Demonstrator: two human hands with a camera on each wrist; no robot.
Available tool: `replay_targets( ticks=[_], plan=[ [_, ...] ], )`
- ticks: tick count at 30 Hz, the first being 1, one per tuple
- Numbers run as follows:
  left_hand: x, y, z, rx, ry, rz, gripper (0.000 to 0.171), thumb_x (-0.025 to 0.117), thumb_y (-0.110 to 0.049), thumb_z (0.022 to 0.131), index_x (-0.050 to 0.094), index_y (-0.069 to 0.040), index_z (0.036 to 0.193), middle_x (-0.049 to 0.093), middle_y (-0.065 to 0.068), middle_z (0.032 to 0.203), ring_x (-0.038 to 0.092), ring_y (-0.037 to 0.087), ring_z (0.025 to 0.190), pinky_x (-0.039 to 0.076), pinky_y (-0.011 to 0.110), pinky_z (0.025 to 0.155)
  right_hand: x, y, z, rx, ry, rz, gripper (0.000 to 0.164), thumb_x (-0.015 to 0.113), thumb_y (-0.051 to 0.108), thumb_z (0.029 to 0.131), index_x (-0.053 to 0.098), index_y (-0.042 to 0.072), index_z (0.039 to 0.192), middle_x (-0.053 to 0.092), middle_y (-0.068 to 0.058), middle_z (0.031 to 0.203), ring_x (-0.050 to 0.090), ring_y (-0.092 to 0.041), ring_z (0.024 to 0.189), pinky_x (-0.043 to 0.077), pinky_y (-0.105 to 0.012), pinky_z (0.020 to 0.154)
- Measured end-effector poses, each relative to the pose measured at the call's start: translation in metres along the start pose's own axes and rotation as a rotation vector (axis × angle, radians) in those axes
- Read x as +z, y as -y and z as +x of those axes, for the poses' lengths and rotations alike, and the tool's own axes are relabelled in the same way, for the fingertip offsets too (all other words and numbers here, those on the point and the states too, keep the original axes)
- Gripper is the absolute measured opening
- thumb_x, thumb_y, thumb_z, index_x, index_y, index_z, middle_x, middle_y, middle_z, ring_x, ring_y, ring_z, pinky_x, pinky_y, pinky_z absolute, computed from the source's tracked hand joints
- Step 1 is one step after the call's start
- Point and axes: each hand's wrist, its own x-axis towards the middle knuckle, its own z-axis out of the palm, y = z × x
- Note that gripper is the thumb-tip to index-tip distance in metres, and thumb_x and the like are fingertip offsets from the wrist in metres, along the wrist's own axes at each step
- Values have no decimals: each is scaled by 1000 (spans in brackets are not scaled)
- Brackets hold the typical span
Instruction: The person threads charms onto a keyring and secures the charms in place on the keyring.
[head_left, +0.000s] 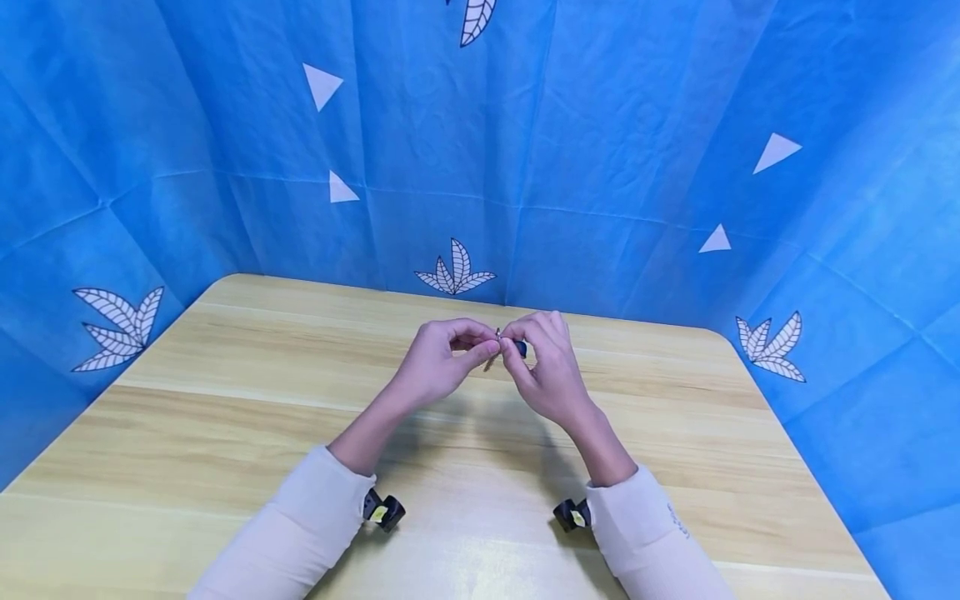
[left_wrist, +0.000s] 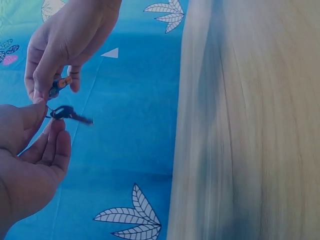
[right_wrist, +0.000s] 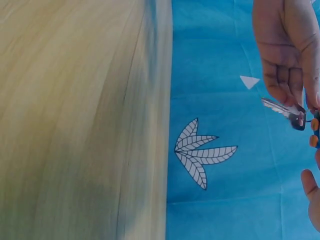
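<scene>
Above the table, both hands meet over a key on a thin metal ring with a small dark blue and orange charm. My left hand (head_left: 438, 360) pinches the key (left_wrist: 76, 116) and its ring at the dark head, and the blade sticks out from the fingertips. From the other side, my right hand (head_left: 549, 371) grips the charm (left_wrist: 61, 85) close to the ring, with thumb and forefinger together. In the right wrist view the key (right_wrist: 281, 108) hangs by the left fingertips, while the charm (right_wrist: 315, 131) is cut off by the frame edge. Fingers partly hide the ring.
A light wood table (head_left: 225, 433) with rounded far corners lies under the hands. Behind it and at both sides hangs a blue curtain (head_left: 435, 150) printed with white leaves and triangles. Black wrist cameras (head_left: 386, 512) sit at the cuffs of the light sleeves.
</scene>
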Motion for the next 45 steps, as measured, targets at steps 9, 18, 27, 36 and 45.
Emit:
replay_targets(
  ticks=[9, 18, 27, 36, 45],
  plan=[
    [-7, -4, -1, 54, 58, 65, 12, 65, -22, 103, 72, -13, 107, 70, 3, 87, 65, 17, 82, 56, 39, 70, 0, 0, 2, -12, 0, -16, 3, 65, 4, 94, 67, 2, 96, 64, -10, 90, 51, -29, 87, 34, -43, 80],
    [-14, -6, 1, 141, 103, 125, 14, 64, -21, 103, 72, -11, 109, 71, 0, 89, 65, 13, 87, 56, 38, 82, -2, 2, 5, -21, -14, -25, 8, 62, 9, 97, 67, 3, 95, 63, -8, 90, 49, -27, 84, 33, -41, 77],
    [-19, -8, 0, 172, 140, 140, 12, 65, -19, 102, 72, -12, 109, 71, -3, 92, 66, 11, 91, 55, 39, 91, -4, 0, 4, 0, -20, -23, 10, 60, 9, 98, 67, 3, 94, 62, -7, 90, 48, -26, 83, 33, -40, 77],
    [-10, -6, 1, 196, 70, 112, 12, 71, -24, 99, 77, -13, 101, 73, -9, 92, 67, 8, 86, 56, 37, 82, -3, 1, 3, -14, -15, -30, 14, 59, 12, 100, 67, 2, 94, 63, -8, 90, 48, -26, 83, 33, -41, 77],
    [-13, -7, 1, 201, 45, 156, 13, 70, -21, 100, 77, -11, 102, 75, -4, 103, 68, 10, 92, 56, 38, 81, -3, 2, 4, -33, -15, -35, 14, 59, 12, 100, 67, 2, 95, 65, -8, 91, 50, -27, 84, 34, -41, 78]
  ],
)
